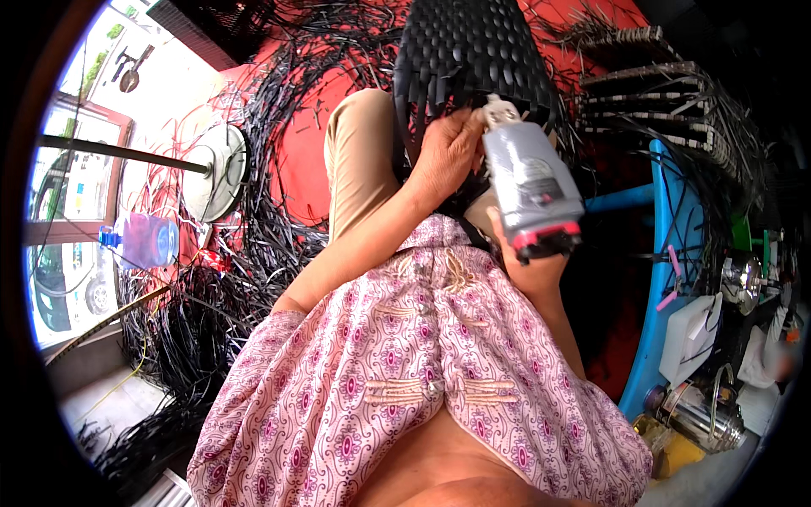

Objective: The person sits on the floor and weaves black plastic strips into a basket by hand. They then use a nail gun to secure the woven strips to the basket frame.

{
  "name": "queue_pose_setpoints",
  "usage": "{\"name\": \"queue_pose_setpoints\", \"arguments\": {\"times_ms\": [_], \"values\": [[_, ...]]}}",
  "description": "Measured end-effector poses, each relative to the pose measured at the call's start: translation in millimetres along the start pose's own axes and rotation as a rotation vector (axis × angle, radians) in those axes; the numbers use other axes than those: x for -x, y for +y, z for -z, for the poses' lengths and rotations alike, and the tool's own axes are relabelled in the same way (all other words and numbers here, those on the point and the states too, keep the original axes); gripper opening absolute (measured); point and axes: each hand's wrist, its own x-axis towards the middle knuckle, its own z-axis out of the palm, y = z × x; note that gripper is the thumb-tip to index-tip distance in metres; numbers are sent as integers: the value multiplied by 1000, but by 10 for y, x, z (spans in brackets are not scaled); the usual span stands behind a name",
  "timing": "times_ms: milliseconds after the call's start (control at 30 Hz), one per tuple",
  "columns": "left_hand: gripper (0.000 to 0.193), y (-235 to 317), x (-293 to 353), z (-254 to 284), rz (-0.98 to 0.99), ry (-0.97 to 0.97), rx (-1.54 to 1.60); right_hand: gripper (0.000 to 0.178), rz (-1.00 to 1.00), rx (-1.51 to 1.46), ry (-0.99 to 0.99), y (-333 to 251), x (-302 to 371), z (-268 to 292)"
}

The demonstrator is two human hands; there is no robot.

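Observation:
A woven basket of flat black plastic strips [469, 51] leans at the top centre, its ragged edge toward me. At that edge my left hand [448, 152] is closed, its fingertips pinched close to the basket and the tool's tip. Strip ends hang beside it, and what exactly the fingers grip is hidden. My right hand [532, 264] holds a grey handheld power tool with a red-and-black end [536, 182] from below. The tool's pale, narrow tip meets the basket's edge near my left fingers. Its body hides most of my right fingers.
Loose black strips [270, 93] lie in heaps over the red floor [308, 169]. To the left are a stand with a round base [221, 173] and a clear plastic bottle [150, 240]. Stacked woven pieces [646, 106], a blue plastic table [663, 220] and a metal flask [701, 414] are on the right.

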Motion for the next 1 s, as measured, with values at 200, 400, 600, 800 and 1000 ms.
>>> {"name": "queue_pose_setpoints", "arguments": {"times_ms": [200, 400, 600, 800, 1000], "values": [[32, 755, 616, -50, 132, 58, -283, 33, -156, -208, 199, -18, 98, 119], [25, 472, 394, -19, -198, 327, -640, 38, -34, -49, 169, 82, 186, 297], [28, 623, 333, -88, -60, 231, -608, 34, -12, -46, 121, 232, 263, 430], [21, 631, 493, -341, -225, 223, -628, 32, -107, -56, 251, 311, 384, 470], [39, 523, 401, -192, -288, 313, -955, 42, -118, -116, 264, 338, 420, 503]]}}
